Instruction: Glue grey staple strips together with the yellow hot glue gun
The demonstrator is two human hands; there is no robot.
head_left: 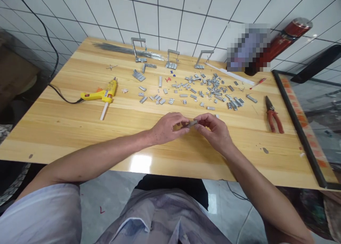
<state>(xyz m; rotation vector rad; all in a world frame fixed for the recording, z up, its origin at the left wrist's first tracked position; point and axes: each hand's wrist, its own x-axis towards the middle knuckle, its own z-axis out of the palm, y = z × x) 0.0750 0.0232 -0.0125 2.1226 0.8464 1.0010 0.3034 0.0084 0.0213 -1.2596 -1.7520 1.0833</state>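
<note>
Over the near middle of a wooden table (80, 130), my left hand (167, 128) and my right hand (213, 130) meet. Both pinch the same small grey metal piece (192, 123), one at each end, with fingers curled. Just beyond them lies a scatter of several similar short grey metal pieces (210, 89) across the table's centre.
A yellow hot glue gun (102, 94) with a black cord lies at the left. Red-handled pliers (273, 114) lie at the right, beside a black-framed glass panel (301, 130). Three small bent metal frames (170, 57) and a bundle of thin wires (125, 49) stand by the tiled wall.
</note>
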